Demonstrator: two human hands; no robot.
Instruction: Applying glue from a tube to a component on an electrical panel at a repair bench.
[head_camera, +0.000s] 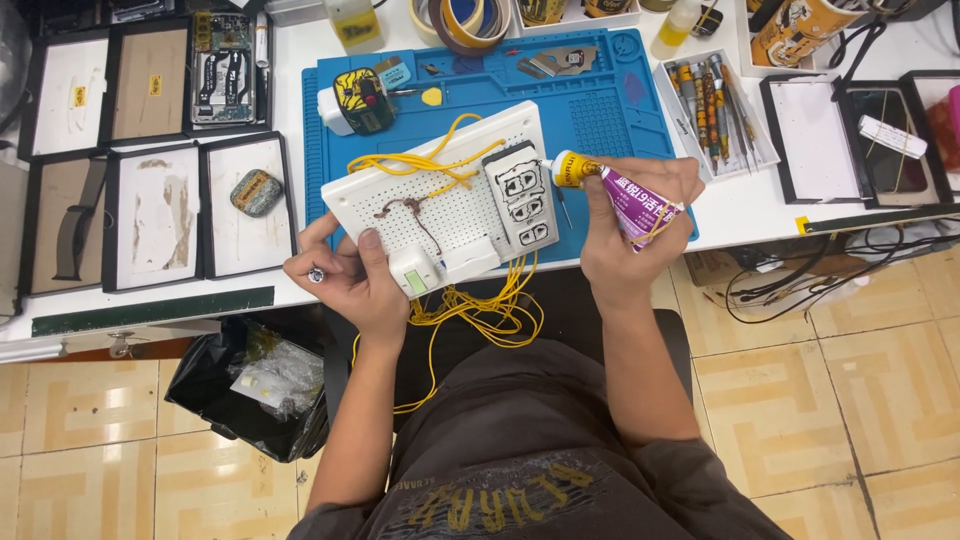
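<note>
My left hand (352, 279) grips the near edge of a white perforated board (440, 200), tilted up over the blue work mat (600, 110). Yellow wires (430, 162) run across the board and hang below it (490, 312). A brown line of glue (408, 210) lies on the board, and a grey socket panel (522, 196) is fixed at its right end. My right hand (630, 225) holds a purple glue tube (612, 193) with its tip against the socket panel's right edge. A small cap sits between my left fingers (316, 274).
Black-framed trays (165, 215) line the white bench at left, one holding a stone-like lump (256, 192). A tray of tools (715, 105) and more trays sit at right. Tape rolls (465, 20) stand at the back. A black waste bag (255, 385) hangs under the bench; cables (790, 280) trail right.
</note>
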